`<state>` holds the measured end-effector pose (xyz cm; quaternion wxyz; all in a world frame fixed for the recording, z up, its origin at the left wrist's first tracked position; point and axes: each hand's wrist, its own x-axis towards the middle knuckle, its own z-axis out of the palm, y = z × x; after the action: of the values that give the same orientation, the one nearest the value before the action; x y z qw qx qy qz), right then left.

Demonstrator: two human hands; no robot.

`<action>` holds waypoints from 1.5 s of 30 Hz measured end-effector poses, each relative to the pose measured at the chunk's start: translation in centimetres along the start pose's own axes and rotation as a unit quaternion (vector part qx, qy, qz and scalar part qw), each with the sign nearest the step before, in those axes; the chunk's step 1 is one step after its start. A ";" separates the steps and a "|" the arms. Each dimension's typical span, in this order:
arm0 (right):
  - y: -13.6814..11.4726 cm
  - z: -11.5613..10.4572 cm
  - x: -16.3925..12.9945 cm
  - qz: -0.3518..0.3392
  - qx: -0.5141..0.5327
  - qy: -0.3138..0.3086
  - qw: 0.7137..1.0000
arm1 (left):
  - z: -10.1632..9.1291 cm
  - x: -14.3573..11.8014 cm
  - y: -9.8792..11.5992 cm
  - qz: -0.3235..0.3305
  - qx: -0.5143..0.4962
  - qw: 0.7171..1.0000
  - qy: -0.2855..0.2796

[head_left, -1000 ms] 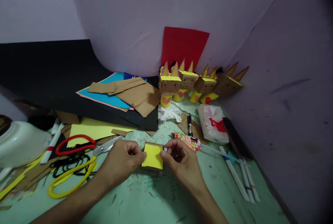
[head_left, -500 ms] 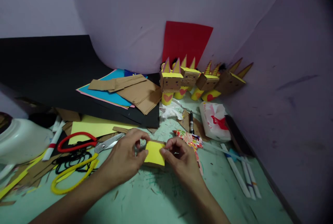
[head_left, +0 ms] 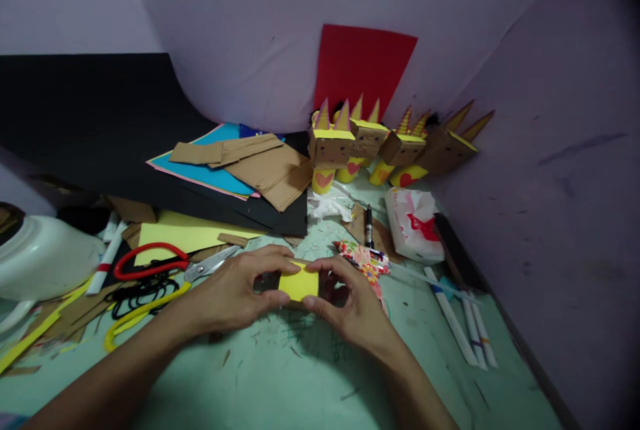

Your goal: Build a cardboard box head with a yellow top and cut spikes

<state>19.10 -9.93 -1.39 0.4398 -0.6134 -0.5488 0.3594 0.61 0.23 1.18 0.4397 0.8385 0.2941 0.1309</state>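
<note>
A small cardboard box with a yellow paper face (head_left: 299, 283) is gripped from both sides just above the green table (head_left: 280, 383). My left hand (head_left: 235, 293) pinches its left end with thumb and fingers. My right hand (head_left: 350, 303) pinches its right end. Left of the hands lie red-handled scissors (head_left: 160, 265) and yellow-handled scissors (head_left: 137, 313). A floral patterned paper piece (head_left: 364, 259) lies just beyond my right hand.
Several finished cardboard box figures with yellow cones (head_left: 380, 147) stand at the back by a red sheet (head_left: 365, 67). Brown cardboard pieces (head_left: 265, 170) lie on blue and black sheets. A tissue pack (head_left: 413, 225), a black pen (head_left: 369, 225), white markers (head_left: 465, 330) and a white bowl (head_left: 43, 263) surround the hands.
The yellow-faced box has been turned so it shows a narrower, wider face; both hands shifted their grip to its ends. The view tilted slightly downward.
</note>
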 end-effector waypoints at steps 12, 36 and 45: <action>0.0 -0.5 0.4 -0.013 0.033 -0.018 0.999 | -0.9 0.4 -0.1 0.045 -0.014 0.998 -0.050; -0.4 -1.1 0.1 -0.036 0.055 -0.039 0.997 | -0.3 0.1 -1.0 0.105 0.054 0.993 -0.032; -1.0 -3.2 -0.3 0.009 0.080 0.049 0.996 | 0.1 -0.1 -0.2 0.106 0.080 0.991 -0.018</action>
<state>21.67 -10.67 0.70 0.5108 -0.5980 -0.4906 0.3753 0.52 0.19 0.91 0.3598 0.8997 0.2050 0.1382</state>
